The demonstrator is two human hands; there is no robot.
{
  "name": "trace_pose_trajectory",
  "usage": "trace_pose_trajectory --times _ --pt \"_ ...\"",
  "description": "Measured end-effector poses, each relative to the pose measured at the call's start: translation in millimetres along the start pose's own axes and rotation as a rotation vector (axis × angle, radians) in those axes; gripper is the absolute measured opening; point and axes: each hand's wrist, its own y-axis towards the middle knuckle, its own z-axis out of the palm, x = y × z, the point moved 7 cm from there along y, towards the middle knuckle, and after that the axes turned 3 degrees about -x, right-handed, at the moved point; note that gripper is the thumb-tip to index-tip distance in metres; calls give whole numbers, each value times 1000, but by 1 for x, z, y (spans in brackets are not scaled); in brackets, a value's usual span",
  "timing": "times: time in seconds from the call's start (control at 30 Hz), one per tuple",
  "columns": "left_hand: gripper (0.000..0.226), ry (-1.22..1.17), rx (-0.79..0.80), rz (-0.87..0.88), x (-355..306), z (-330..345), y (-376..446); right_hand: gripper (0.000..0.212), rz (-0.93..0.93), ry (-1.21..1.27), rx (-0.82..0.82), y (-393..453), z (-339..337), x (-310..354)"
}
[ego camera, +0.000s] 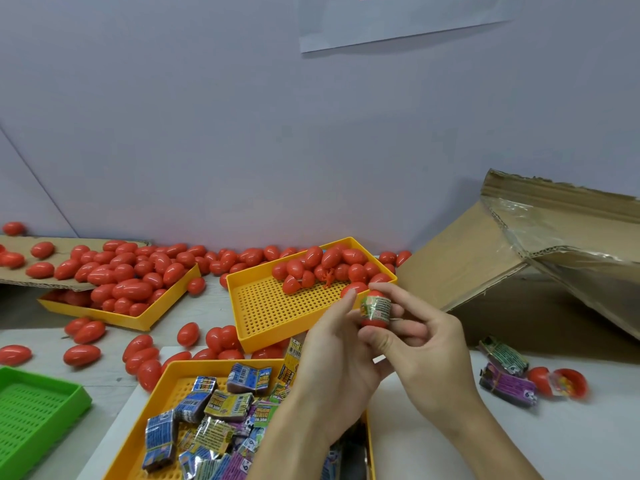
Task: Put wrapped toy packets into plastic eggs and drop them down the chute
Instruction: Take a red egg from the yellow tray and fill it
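Both hands meet at centre right above the table. My left hand [332, 355] and my right hand [422, 344] together hold a red plastic egg half [374, 321] with a wrapped toy packet [375, 305] sticking out of its top. Another red egg piece shows just above the packet. A yellow tray [173, 379] at the bottom holds several wrapped packets. A second yellow perforated tray [273, 317] behind my hands holds red eggs at its far end. A cardboard chute [467, 258] slopes up at the right.
A third yellow tray [138, 320] at left overflows with red eggs, and loose eggs lie scattered along the wall and the table. A green tray [31, 410] sits at bottom left. Two packets [507, 382] and an opened egg [568, 382] lie at right.
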Motion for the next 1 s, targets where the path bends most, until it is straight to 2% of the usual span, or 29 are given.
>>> trace_pose_trajectory --times 0.07,0.17,0.33,0.5,0.63,0.73,0.83,1.0 --pt "49 3 -54 39 -2 -6 3 47 10 4 -11 1 -3 -4" --pt "34 20 -92 81 -4 -10 4 43 28 16 12 2 -3 -9" --pt "43 -7 -120 84 -5 -13 4 44 59 38 41 4 -1 -17" --pt "26 20 -101 117 -7 -12 5 42 69 44 49 4 -2 -19" --pt "34 74 -166 276 -17 -21 6 44 109 34 58 4 -4 -23" --pt "25 266 -224 444 -30 -24 2 46 126 5 36 4 -8 -26" --pt "26 394 -262 501 -32 -22 -2 43 131 -10 24 4 -9 -28" --pt "13 216 -265 442 -31 -19 -2 39 126 -9 3 4 -12 -29"
